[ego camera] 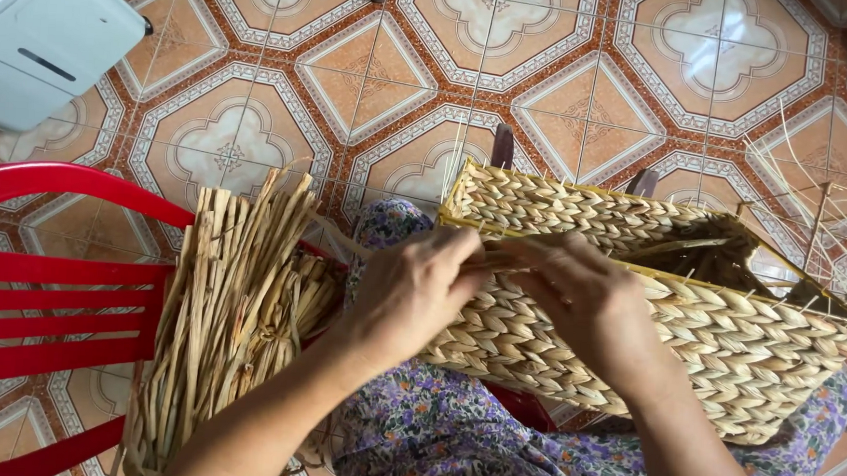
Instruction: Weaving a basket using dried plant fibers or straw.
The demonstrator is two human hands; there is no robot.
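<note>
The rectangular basket of pale woven straw (727, 350) rests on our lap, over the purple flowered cloth (433, 432). Our left hand (411, 290) and right hand (585, 295) both pinch closed on its near rim, fingertips meeting around a strand. At nine o'clock a bundle of dry flat reeds (226, 315) leans on a red plastic chair (44, 286). At eleven o'clock stands a white box-shaped appliance (38, 34).
</note>
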